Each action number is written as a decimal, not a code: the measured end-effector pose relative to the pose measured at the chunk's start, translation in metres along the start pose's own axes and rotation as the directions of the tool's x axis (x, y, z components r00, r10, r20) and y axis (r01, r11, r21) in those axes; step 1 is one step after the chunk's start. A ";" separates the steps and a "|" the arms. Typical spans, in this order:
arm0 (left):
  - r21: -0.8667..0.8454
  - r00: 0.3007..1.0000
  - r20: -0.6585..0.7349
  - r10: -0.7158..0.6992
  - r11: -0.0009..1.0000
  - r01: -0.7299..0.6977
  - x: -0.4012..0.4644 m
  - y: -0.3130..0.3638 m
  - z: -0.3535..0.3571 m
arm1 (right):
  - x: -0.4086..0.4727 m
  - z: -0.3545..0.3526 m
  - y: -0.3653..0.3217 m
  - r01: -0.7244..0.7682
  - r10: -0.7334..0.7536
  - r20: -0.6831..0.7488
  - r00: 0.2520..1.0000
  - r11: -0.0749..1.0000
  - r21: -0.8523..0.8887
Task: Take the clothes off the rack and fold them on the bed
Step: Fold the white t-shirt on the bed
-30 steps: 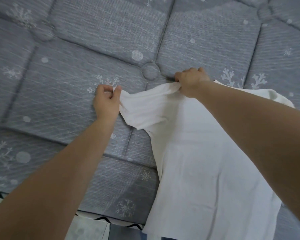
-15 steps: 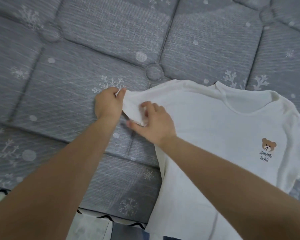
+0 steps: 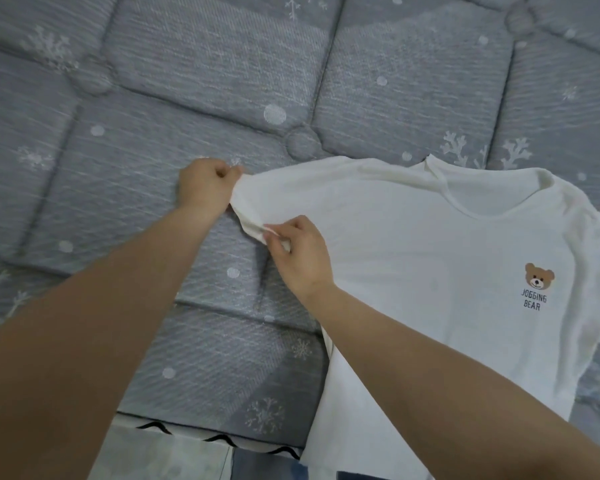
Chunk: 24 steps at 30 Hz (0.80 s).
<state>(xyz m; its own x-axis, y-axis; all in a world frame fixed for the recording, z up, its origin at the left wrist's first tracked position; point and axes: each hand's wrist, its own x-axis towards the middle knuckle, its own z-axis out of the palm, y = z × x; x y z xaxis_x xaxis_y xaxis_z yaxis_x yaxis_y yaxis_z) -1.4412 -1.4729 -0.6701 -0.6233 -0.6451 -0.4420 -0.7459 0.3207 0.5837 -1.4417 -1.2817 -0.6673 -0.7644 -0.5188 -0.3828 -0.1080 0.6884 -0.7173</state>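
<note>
My left hand (image 3: 205, 185) and right hand (image 3: 297, 252) each pinch the sleeve (image 3: 253, 209) of the white bear T-shirt (image 3: 413, 271), stretching it flat on the bed (image 3: 187, 98) so folding goes cleanly.

T-shirt (image 3: 413, 271) hem cut off at bottom edge.

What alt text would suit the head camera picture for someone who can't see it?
Two hands pinch one sleeve of a white T-shirt lying face up on a grey bed: left hand at the sleeve's end, right hand on its lower edge. A small bear picture marks the chest.
</note>
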 end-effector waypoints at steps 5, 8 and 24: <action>-0.034 0.980 0.173 -0.098 0.994 0.106 -0.007 0.017 0.007 | -0.007 0.005 -0.010 0.060 -0.057 0.069 0.996 0.997 -0.043; 0.102 0.953 0.280 -0.120 0.990 0.094 -0.010 0.024 0.008 | -0.011 0.005 -0.010 -0.036 0.019 -0.067 0.998 0.965 -0.260; -0.340 0.914 0.344 0.213 0.936 -0.090 -0.074 0.126 0.046 | 0.008 -0.093 -0.003 -0.445 0.545 0.245 0.802 0.272 0.853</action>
<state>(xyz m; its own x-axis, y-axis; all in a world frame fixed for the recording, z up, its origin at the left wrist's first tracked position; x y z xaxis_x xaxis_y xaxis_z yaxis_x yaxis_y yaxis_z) -1.4993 -1.3527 -0.5952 -0.8097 -0.2830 -0.5140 -0.5621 0.1228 0.8179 -1.5068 -1.2410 -0.6136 -0.5163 -0.1644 -0.8404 0.8532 -0.0137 -0.5215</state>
